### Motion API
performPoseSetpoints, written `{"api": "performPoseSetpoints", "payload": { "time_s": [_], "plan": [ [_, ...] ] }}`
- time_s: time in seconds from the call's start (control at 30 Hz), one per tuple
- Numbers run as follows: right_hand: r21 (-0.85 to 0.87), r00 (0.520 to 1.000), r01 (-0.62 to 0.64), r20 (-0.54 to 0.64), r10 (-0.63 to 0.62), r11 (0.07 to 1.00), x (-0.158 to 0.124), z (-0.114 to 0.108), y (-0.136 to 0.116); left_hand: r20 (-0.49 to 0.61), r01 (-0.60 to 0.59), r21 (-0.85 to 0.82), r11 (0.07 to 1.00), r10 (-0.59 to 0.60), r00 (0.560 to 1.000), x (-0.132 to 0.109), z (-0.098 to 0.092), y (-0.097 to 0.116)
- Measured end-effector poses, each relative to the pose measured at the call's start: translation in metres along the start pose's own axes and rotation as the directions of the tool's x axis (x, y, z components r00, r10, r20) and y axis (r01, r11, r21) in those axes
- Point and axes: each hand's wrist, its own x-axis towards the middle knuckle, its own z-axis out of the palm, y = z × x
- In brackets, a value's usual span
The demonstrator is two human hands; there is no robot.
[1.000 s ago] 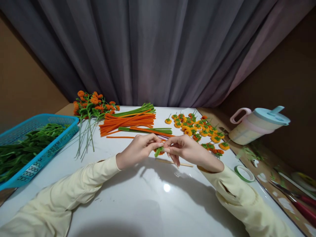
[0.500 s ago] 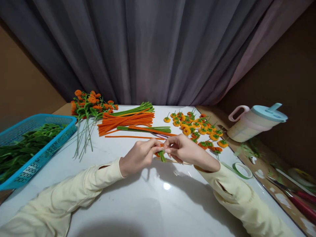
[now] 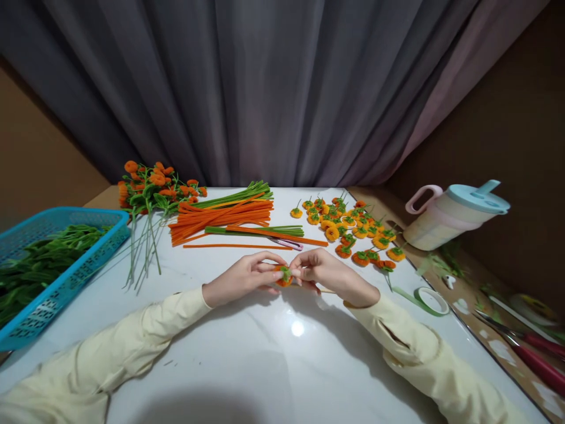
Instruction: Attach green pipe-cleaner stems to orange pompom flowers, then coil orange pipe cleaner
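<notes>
Between my hands, low over the white tabletop, is an orange pipe-cleaner flower [image 3: 282, 280] with green at its centre. My left hand [image 3: 247, 275] pinches its left side with thumb and fingers. From the other side, the fingertips of my right hand [image 3: 326, 272] are closed at the green part. Just beyond my hands lie orange pipe cleaners [image 3: 225, 221], green pipe cleaners [image 3: 247, 194] and a pink-handled tool [image 3: 289, 243]. Finished-looking yellow and orange flower heads [image 3: 359, 229] with green backs spread to the right.
A blue basket [image 3: 88, 259] of green leaves stands at left. Stemmed orange flowers [image 3: 161, 185] lie at the back left. On the right are a roll of green tape [image 3: 431, 301], a lidded cup [image 3: 454, 215] and red-handled pliers [image 3: 536, 365].
The green strands that stuck out toward me now sit gathered against the flower, and more of its orange shows. My left-hand fingers have spread a little. The view has shifted slightly.
</notes>
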Motion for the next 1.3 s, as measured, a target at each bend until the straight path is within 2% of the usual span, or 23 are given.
{"api": "performPoseSetpoints", "payload": {
  "time_s": [0.1, 0.2, 0.27, 0.4, 0.6, 0.8, 0.93, 1.07, 1.17, 1.23, 1.3],
  "plan": [
    [0.004, 0.998, -0.015, -0.058, 0.016, 1.0, -0.006, 0.012, 0.012, 0.039, 0.107, -0.139, 0.985, -0.102, 0.994, 0.002, 0.0, -0.013],
    [0.024, 0.999, -0.007, -0.054, 0.009, 1.0, -0.012, 0.022, 0.025, 0.106, 0.158, -0.18, 0.971, -0.14, 0.984, 0.005, 0.001, -0.025],
    [0.009, 0.994, 0.037, -0.102, -0.036, 0.999, -0.016, 0.025, 0.034, 0.081, 0.153, -0.19, 0.97, -0.14, 0.987, 0.006, 0.003, -0.032],
    [-0.125, 0.958, 0.17, -0.213, -0.194, 0.977, -0.023, 0.023, 0.043, 0.02, 0.171, -0.212, 0.962, -0.17, 0.985, 0.007, 0.007, -0.039],
    [-0.278, 0.924, 0.306, -0.142, -0.354, 0.911, -0.028, 0.021, 0.039, 0.009, 0.156, -0.182, 0.971, -0.157, 0.988, 0.003, 0.008, -0.04],
    [-0.371, 0.883, 0.35, -0.175, -0.435, 0.86, -0.027, 0.029, 0.041, -0.037, 0.129, -0.161, 0.978, -0.137, 0.99, 0.001, 0.012, -0.043],
    [-0.323, 0.903, 0.28, -0.231, -0.362, 0.904, -0.024, 0.031, 0.045, -0.069, 0.106, -0.13, 0.986, -0.116, 0.991, 0.001, 0.015, -0.046],
    [-0.154, 0.949, 0.146, -0.257, -0.182, 0.977, -0.02, 0.03, 0.044, -0.113, 0.077, -0.082, 0.994, -0.086, 0.99, 0.0, 0.018, -0.047],
    [0.003, 0.992, 0.001, -0.125, 0.0, 1.0, -0.02, 0.03, 0.04, -0.185, 0.048, -0.03, 0.998, -0.053, 0.981, 0.0, 0.02, -0.047],
    [0.085, 0.997, -0.083, -0.001, 0.083, 0.993, -0.02, 0.03, 0.037, -0.218, 0.024, 0.012, 1.0, -0.021, 0.976, -0.001, 0.021, -0.047],
    [0.141, 0.992, -0.118, 0.067, 0.109, 0.983, -0.021, 0.031, 0.036, -0.227, 0.012, 0.04, 0.999, -0.003, 0.974, -0.002, 0.022, -0.047]
  ]
}}
